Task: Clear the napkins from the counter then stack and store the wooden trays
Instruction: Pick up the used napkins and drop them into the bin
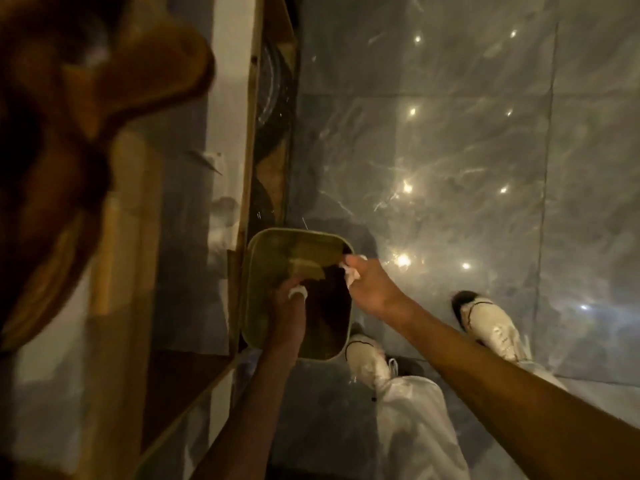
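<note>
Head view: a person is standing on a glossy grey tiled floor (pixel 450 133) and looking straight down into an olive-green bin (pixel 256 306) that is sitting on the floor beside a wooden shelving unit (pixel 249 133). Both bare arms are reaching down over the bin's open mouth. The left hand (pixel 287 306) is hovering inside the rim, fingers curled shut around a small crumpled white napkin (pixel 298 292) that is showing at the knuckles. The right hand (pixel 370 285) is hanging over the bin's right edge, fingers pinched closed on a second white napkin (pixel 351 273), which is drooping just above the rim. The two hands are close together but are not touching each other. Inside the bin, flattened brownish pieces (pixel 304 261) are lying against the far wall; what they are is too dim to tell. Two white shoes (pixel 495 327) and pale trouser legs (pixel 415 427) are showing below the arms, one shoe touching the bin's near corner, the other well apart to the right. Bright ceiling lights are glinting off the tiles. A large blurred brown shape (pixel 86 98) is filling the upper left corner, close to the lens. The shelving's contents are sitting in shadow and are hard to make out.
</note>
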